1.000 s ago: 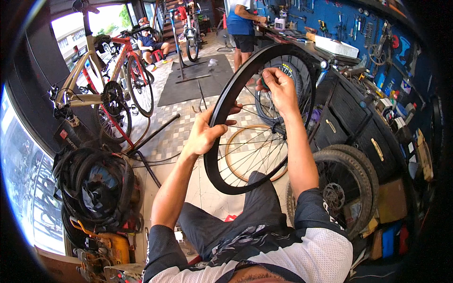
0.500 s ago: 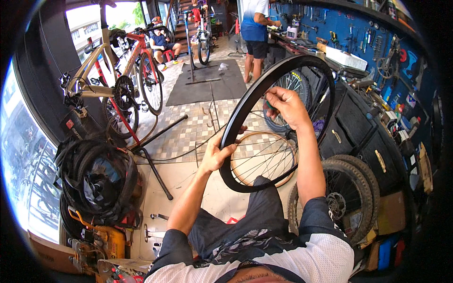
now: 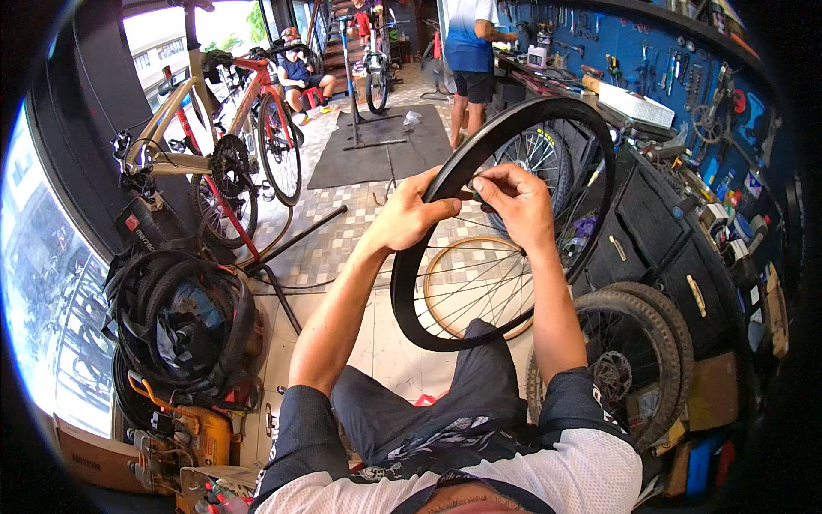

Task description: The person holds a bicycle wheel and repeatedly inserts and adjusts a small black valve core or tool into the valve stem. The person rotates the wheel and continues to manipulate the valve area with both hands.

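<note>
A spoked bicycle wheel with a deep black rim stands tilted in front of me, its lower edge by my knee. My left hand is closed round the upper left part of the rim, thumb on the near side. Just inside the rim, my right hand pinches a small dark piece at the outer end of the spokes, close to my left fingertips. The fingers hide most of that piece, so I cannot tell its kind. Thin black spokes run from the rim to the hub, which is partly behind my right forearm.
A tan ring lies on the floor behind the wheel. Knobby tyres stand at right beside black drawers. Coiled tyres are heaped at left, near parked bicycles. A person stands at the far workbench; another sits farther back.
My left hand has slid up the rim toward my right hand. The right hand has come slightly down and left, fingertips now against the rim's inner side. The view has shifted slightly.
</note>
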Tool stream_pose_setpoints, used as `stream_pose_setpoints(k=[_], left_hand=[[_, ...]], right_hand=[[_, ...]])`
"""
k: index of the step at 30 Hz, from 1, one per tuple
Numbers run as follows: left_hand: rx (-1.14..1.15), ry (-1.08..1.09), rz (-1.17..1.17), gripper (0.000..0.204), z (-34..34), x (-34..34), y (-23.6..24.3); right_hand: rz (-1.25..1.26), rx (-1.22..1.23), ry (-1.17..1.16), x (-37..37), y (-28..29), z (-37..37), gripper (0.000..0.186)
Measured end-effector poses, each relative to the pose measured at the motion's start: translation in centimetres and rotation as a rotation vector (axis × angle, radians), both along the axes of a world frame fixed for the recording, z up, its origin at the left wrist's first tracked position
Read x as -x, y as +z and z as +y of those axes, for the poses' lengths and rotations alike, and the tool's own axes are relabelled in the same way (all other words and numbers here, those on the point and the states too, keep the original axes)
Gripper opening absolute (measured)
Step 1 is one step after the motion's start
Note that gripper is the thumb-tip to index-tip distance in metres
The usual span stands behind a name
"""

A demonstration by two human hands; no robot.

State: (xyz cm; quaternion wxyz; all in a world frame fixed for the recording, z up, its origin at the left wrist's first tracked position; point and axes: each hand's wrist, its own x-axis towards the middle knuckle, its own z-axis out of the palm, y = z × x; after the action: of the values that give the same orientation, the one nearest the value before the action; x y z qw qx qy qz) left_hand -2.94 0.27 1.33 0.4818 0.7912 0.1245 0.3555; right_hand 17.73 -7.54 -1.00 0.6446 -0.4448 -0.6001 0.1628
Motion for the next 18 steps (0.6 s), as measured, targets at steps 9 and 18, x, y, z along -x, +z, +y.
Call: stream_pose_setpoints(k=[9, 18], left_hand=[[-0.009, 0.048, 0.025, 0.036, -0.1, 0.1, 0.1], [-0.066, 0.064, 0.066, 0.040, 1.0, 0.1, -0.4]], right_hand=[[-0.327, -0.344, -0.247, 1.1, -1.2, -0.1, 0.018], [-0.408, -0.408, -0.366, 2.2, -1.4, 0.4, 0.019]])
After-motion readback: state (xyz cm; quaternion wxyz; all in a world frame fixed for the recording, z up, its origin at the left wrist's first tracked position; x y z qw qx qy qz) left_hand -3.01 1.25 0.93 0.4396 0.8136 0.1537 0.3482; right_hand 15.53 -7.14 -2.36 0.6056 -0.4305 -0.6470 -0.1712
